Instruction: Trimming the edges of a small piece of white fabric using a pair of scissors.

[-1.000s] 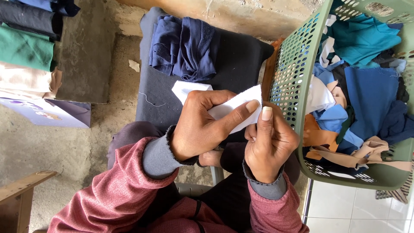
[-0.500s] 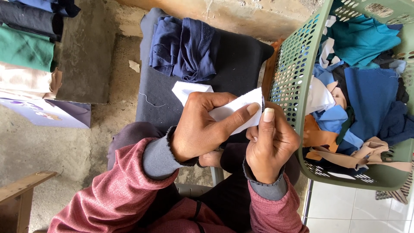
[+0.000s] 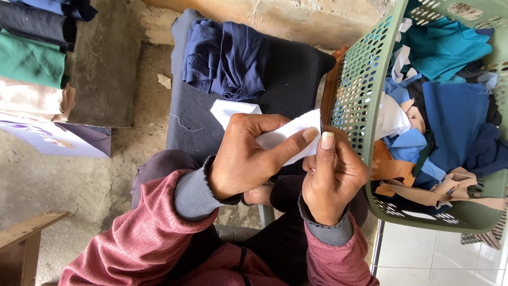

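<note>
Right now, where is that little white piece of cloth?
The white cloth is mid-frame in the head view, pinched between the left hand and right hand, beside the green basket.

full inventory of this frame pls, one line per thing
white cloth piece: 1, white, pinched between both hands
white piece: 1, white, on the dark cushion behind the hands
dark cushion: 1, black, centre
navy garments: 1 pile, navy, on the cushion
laundry basket: 1, green, perforated, right
fabric scraps: many, blue, teal, tan, white, in the basket
folded clothes: 1 stack, black, green, cream, upper left
left hand: fingers on the white cloth
right hand: thumb on its edge
</note>
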